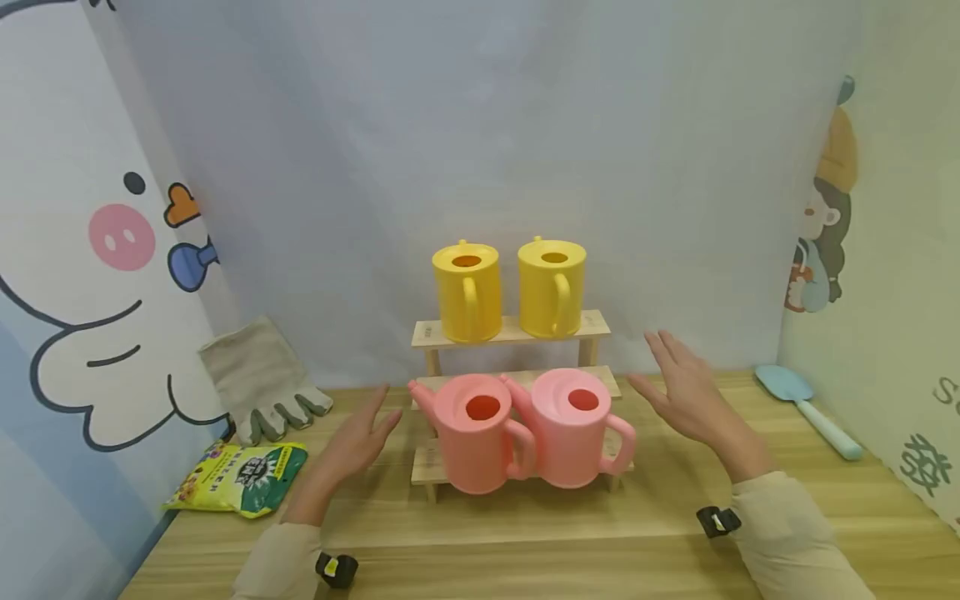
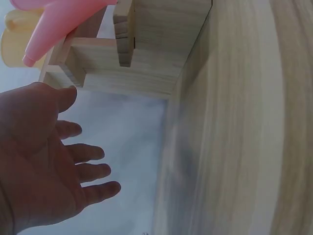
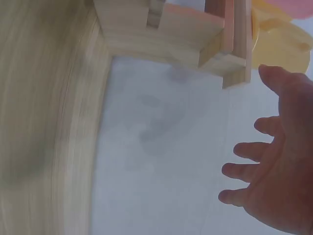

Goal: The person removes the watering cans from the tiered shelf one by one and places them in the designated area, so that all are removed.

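Observation:
A three-tier wooden rack [image 1: 510, 328] stands mid-table against the back cloth. On its top board are two yellow watering cans, one on the left [image 1: 450, 300] and one on the right [image 1: 536, 296]. Lower down sit two pink watering cans, the left [image 1: 468, 446] and the right [image 1: 566, 446], side by side with spouts pointing left. My left hand [image 1: 356, 446] hovers left of the rack, fingers spread and holding nothing; the palm faces it. To the rack's right, my right hand [image 1: 690, 396] is held out likewise, bare and with fingers extended.
Left of the rack lie a grey work glove [image 1: 255, 371] and, in front of it, a yellow-green printed packet [image 1: 240, 479]. A light blue hand trowel [image 1: 806, 408] rests at the far right by the side wall. Cartoon-printed cloths close in both sides.

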### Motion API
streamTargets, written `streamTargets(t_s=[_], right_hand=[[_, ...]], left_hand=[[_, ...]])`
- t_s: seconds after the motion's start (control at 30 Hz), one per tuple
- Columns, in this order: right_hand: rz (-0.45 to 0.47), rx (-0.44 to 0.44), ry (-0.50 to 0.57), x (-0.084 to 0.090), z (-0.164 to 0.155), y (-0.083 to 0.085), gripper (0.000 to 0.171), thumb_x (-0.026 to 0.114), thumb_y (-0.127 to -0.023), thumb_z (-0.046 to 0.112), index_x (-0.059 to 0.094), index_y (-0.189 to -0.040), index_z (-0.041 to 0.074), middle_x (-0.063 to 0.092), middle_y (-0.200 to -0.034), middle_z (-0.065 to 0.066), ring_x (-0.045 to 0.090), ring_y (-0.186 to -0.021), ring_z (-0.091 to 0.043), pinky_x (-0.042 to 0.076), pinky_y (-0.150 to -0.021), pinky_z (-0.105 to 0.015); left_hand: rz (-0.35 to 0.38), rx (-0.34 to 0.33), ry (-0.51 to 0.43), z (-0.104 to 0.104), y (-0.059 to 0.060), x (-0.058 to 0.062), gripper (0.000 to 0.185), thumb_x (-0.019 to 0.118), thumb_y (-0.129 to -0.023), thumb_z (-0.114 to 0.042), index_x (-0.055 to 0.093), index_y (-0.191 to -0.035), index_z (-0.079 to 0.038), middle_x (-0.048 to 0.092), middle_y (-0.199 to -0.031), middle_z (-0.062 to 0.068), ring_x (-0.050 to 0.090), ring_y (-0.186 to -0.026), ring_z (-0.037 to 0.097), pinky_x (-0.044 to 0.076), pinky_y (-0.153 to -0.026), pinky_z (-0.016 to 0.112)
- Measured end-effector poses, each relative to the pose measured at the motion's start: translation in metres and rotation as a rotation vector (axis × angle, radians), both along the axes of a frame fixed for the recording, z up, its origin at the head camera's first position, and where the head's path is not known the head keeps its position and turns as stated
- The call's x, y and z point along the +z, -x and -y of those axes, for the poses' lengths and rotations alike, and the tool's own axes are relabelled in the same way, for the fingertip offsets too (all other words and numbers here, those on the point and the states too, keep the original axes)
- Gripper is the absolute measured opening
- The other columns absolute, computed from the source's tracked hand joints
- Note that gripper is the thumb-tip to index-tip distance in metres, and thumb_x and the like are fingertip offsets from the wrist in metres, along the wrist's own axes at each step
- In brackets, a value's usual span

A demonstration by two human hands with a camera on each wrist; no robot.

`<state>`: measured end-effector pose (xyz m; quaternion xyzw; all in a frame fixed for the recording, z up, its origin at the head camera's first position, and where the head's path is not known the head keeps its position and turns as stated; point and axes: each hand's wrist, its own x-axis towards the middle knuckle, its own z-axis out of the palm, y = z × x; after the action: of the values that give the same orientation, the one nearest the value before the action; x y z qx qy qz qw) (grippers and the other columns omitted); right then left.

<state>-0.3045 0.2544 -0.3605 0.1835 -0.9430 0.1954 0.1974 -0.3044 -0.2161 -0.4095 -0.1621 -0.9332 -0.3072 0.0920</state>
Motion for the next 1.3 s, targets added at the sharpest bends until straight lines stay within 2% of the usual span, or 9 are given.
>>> streamTargets(t_s=[0.2,0.3,0.4,0.5,0.67,0.83,1.07,1.3], right_hand=[[0.04,0.081,0.16,0.008,0.014,0.0,0.073,0.047,-0.093,0.042,0.015,-0.144,0.002,0.017,-0.146,-0.02,0.015,-0.132,-0.037,0.019,-0.103,-0.058],[0.027,0.108,0.245,0.013,0.021,-0.001,0.07,0.049,-0.092,0.042,0.018,-0.145,0.008,0.024,-0.145,-0.016,0.022,-0.13,-0.035,0.025,-0.101,-0.057],[-0.019,0.144,0.313,0.017,0.028,-0.001,0.065,0.052,-0.091,0.037,0.023,-0.145,0.016,0.033,-0.141,-0.012,0.033,-0.125,-0.033,0.033,-0.096,-0.056],[-0.114,0.191,0.357,0.023,0.036,0.002,0.06,0.057,-0.09,0.029,0.03,-0.143,0.019,0.044,-0.133,-0.013,0.044,-0.116,-0.032,0.04,-0.091,-0.053],[-0.277,0.24,0.432,0.035,0.047,0.006,0.053,0.062,-0.087,0.018,0.043,-0.136,0.01,0.057,-0.119,-0.014,0.056,-0.101,-0.03,0.048,-0.083,-0.047],[-0.284,0.248,0.474,0.05,0.057,0.006,0.052,0.066,-0.085,0.022,0.048,-0.132,0.008,0.061,-0.112,-0.006,0.059,-0.095,-0.023,0.051,-0.08,-0.041],[-0.307,0.284,0.475,0.067,0.072,0.013,0.052,0.07,-0.081,0.018,0.052,-0.127,0.004,0.063,-0.104,-0.01,0.061,-0.089,-0.027,0.053,-0.073,-0.042],[-0.334,0.26,0.463,0.078,0.084,0.016,0.051,0.071,-0.079,0.019,0.054,-0.123,0.0,0.064,-0.1,-0.014,0.062,-0.084,-0.028,0.054,-0.069,-0.042]], left_hand=[[0.043,-0.053,-0.154,0.0,-0.002,0.001,0.062,0.04,-0.095,-0.043,0.016,-0.146,-0.016,0.023,-0.146,0.011,0.026,-0.129,0.032,0.026,-0.103,0.052],[0.069,-0.14,-0.285,-0.002,-0.002,0.001,0.06,0.044,-0.095,-0.038,0.017,-0.146,-0.021,0.023,-0.146,0.01,0.027,-0.129,0.031,0.028,-0.102,0.051],[0.106,-0.217,-0.401,-0.004,-0.003,0.003,0.058,0.048,-0.095,-0.03,0.021,-0.145,-0.022,0.026,-0.144,0.014,0.03,-0.127,0.034,0.032,-0.1,0.05],[0.129,-0.267,-0.48,-0.008,-0.008,0.008,0.056,0.048,-0.095,-0.022,0.023,-0.144,-0.016,0.029,-0.141,0.02,0.031,-0.125,0.038,0.033,-0.099,0.05],[0.153,-0.288,-0.517,-0.014,-0.017,0.017,0.054,0.047,-0.096,-0.015,0.022,-0.144,-0.011,0.03,-0.14,0.021,0.031,-0.125,0.038,0.032,-0.1,0.049],[0.166,-0.295,-0.525,-0.014,-0.019,0.019,0.052,0.044,-0.097,-0.014,0.022,-0.144,-0.014,0.03,-0.141,0.016,0.03,-0.127,0.031,0.031,-0.101,0.046],[0.185,-0.336,-0.583,-0.01,0.0,-0.006,0.05,0.046,-0.096,-0.021,0.029,-0.143,-0.019,0.027,-0.144,0.002,0.029,-0.129,0.021,0.034,-0.1,0.042],[0.189,-0.311,-0.59,-0.017,-0.001,-0.005,0.052,0.046,-0.096,-0.027,0.029,-0.143,-0.016,0.027,-0.144,0.003,0.029,-0.129,0.02,0.035,-0.1,0.04]])
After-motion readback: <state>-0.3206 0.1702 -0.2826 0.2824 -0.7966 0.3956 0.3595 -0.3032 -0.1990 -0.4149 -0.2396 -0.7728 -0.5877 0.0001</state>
